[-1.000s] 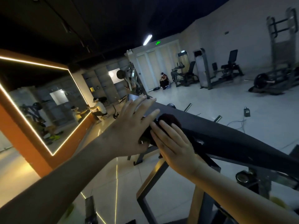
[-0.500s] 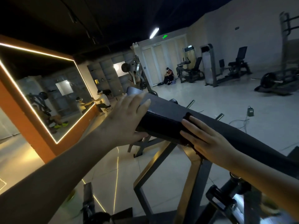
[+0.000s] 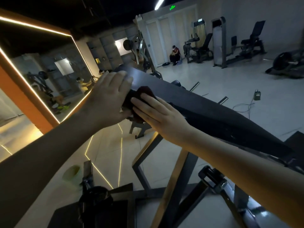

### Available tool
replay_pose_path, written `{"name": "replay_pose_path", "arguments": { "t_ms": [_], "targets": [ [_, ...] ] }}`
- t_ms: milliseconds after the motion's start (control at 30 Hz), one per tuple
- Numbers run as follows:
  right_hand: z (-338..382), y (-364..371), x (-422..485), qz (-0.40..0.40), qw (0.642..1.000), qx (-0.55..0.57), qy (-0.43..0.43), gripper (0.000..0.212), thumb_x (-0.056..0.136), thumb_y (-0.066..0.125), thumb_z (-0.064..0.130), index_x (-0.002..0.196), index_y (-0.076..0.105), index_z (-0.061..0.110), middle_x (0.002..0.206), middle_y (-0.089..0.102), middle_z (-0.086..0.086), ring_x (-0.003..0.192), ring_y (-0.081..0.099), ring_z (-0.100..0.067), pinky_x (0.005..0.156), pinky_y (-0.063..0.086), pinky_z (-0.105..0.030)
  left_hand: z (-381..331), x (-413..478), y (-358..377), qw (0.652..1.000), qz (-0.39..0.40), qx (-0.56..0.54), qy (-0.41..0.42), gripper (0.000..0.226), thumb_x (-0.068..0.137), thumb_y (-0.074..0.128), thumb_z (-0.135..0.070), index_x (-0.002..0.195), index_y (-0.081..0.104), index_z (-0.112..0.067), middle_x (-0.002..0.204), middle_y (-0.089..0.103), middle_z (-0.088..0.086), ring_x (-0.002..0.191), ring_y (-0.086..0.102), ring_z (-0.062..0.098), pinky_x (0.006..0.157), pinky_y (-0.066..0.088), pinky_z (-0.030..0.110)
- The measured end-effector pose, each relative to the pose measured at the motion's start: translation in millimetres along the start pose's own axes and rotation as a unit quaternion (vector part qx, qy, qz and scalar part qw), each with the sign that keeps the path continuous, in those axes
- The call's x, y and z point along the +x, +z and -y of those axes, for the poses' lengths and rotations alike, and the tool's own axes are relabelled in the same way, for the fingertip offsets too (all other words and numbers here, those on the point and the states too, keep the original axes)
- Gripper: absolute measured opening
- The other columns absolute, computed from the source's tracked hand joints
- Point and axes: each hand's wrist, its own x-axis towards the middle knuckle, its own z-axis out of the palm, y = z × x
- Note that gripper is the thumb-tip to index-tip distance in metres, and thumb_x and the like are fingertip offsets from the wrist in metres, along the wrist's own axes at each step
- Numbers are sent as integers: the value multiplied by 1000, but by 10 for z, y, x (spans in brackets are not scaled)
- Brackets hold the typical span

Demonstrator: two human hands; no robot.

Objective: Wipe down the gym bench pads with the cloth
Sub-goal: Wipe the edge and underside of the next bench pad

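Right hand (image 3: pixel 158 116) back beside left hand (image 3: pixel 107 99) — both flat on cloth (image 3: pixel 145 91), pad (image 3: pixel 205 109); mirror (image 3: pixel 49 71) beyond.

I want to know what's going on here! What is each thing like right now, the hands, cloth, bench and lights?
Bench pad: tilted.
Cloth: bunched up against the pad's edge.
Left hand: flat, resting on the pad's upper end.
Right hand: flat, pressing the cloth.
Ceiling light: on.
Mirror light strip: on.
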Motion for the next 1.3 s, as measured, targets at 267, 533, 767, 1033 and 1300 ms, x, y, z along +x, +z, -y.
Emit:
{"name": "replay_pose_path", "arguments": {
  "t_ms": [267,533,767,1033,1300],
  "targets": [
    [-465,-400,-987,111,993,-39,-14,67,88,58,4,147,29,15,156,24,-4,148,14,-25,123,13,-41,-98,-36,-23,1000,10,14,-21,90,78,67,-56,138,38,4,142,39,28,132,35,45,115,19,60],
    [-255,-575,-521,63,996,63,0,53,95,57,7,144,38,10,153,30,-12,144,24,-35,116,28,-53,-202,2,-66,995,72,25,-65,105,78,69,-59,152,15,-5,158,4,22,148,3,39,120,-6,51],
    [-65,-42,-45,7,1000,14,9,43,96,53,4,139,50,6,147,45,-14,139,34,-33,115,32,-49,-176,-62,33,997,39,11,-65,100,77,71,-54,148,25,-1,153,22,26,143,18,43,119,6,52],
    [-495,-492,-1156,156,987,-23,-19,67,86,53,1,148,27,11,155,25,-8,146,14,-29,123,9,-43,-275,-220,187,998,-18,8,-67,100,81,34,-72,153,14,-5,159,12,28,146,8,49,117,6,61],
    [-366,-777,-748,126,991,27,-28,52,98,50,8,147,32,6,157,24,-14,145,22,-39,115,28,-56,-392,-208,191,996,-6,29,-82,118,75,44,-79,152,-11,-8,162,-6,22,145,-4,53,116,1,67]
  ]
}}
